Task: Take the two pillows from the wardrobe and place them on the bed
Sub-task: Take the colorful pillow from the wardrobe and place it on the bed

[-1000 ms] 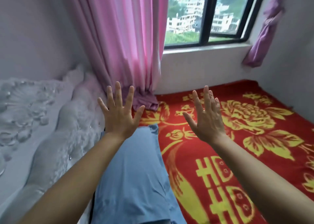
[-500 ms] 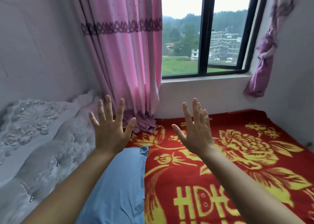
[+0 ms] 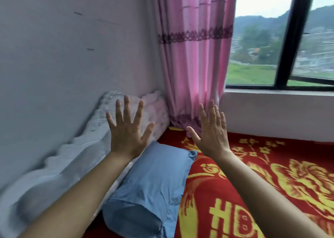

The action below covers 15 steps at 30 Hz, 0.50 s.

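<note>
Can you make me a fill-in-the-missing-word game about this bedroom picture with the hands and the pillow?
1. The pillow lying on the bed is the colour ____.
2. The left hand and right hand are both ____, holding nothing.
3. The blanket is red with ____ flowers.
4. The curtain hanging beside the window is ____.

Missing words: blue; open; yellow; pink

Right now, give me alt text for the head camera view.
Two empty hands, left hand and right hand, are held up open above a blue pillow lying on a red and gold blanket, beside a white headboard, pink curtain and window.
</note>
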Each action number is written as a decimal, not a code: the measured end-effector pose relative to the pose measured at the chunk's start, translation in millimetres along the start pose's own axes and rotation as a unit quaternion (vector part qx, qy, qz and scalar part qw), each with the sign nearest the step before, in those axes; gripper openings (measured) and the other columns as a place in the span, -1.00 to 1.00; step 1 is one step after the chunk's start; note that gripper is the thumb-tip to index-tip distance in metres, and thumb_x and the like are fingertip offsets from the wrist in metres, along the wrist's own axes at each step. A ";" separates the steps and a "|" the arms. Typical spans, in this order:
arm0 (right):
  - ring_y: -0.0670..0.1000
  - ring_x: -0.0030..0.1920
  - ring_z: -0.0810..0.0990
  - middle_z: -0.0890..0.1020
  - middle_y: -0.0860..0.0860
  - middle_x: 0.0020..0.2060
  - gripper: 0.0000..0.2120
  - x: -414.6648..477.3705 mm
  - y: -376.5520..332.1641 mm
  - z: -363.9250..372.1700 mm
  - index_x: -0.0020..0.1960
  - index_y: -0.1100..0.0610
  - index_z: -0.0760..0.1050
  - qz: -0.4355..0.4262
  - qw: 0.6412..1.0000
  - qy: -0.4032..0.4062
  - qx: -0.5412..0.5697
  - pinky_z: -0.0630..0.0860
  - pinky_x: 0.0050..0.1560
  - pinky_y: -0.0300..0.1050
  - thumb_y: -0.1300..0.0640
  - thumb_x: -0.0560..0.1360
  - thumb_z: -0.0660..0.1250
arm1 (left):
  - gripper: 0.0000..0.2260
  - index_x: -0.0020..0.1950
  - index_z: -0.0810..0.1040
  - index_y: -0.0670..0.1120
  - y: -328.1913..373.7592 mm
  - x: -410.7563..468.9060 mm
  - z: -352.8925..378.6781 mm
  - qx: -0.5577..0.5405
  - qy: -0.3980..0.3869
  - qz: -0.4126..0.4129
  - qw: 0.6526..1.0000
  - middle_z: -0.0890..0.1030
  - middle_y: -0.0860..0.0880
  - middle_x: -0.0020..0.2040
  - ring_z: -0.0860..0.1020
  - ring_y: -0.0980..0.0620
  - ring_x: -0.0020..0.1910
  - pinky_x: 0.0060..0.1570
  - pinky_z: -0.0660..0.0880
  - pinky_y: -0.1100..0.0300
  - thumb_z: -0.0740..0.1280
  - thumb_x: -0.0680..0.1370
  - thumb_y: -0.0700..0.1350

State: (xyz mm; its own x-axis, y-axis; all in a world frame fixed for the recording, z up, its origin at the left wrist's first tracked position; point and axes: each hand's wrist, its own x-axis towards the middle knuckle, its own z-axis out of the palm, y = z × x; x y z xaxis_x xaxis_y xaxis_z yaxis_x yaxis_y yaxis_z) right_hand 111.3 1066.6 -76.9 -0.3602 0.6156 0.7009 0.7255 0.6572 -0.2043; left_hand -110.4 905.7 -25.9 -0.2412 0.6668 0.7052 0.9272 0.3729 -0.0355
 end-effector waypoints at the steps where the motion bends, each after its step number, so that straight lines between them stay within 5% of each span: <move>1: 0.19 0.60 -0.05 -0.11 0.18 0.60 -0.17 -2.4 -13.5 -3.5 0.61 0.01 -0.17 -0.011 1.000 0.000 0.008 0.00 0.56 0.22 -0.34 0.54 0.12 | -0.35 0.61 -0.03 0.07 -7.7 -12.2 -11.8 0.013 0.004 -0.011 1.000 -0.13 -0.16 0.62 -0.14 -0.23 0.59 0.43 -0.04 -0.43 0.00 0.58 0.30; 15: 0.19 0.59 -0.04 -0.12 0.15 0.61 -0.19 -189.1 -238.4 -67.3 0.61 -0.03 -0.12 -0.250 0.953 -0.085 0.152 -0.02 0.56 0.20 -0.31 0.54 0.16 | -0.35 0.61 -0.01 0.05 -84.5 -308.1 -220.5 0.204 0.025 -0.171 0.963 -0.06 -0.23 0.61 -0.10 -0.27 0.58 0.41 -0.10 -0.47 0.01 0.59 0.29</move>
State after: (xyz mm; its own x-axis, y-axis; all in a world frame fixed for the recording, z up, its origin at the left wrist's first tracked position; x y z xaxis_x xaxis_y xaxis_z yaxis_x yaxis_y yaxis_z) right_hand 45.9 764.2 -114.8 -0.7242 0.2380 0.6472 0.2444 0.9662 -0.0818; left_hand -51.3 526.5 -84.0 -0.4885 0.4312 0.7586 0.6031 0.7951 -0.0636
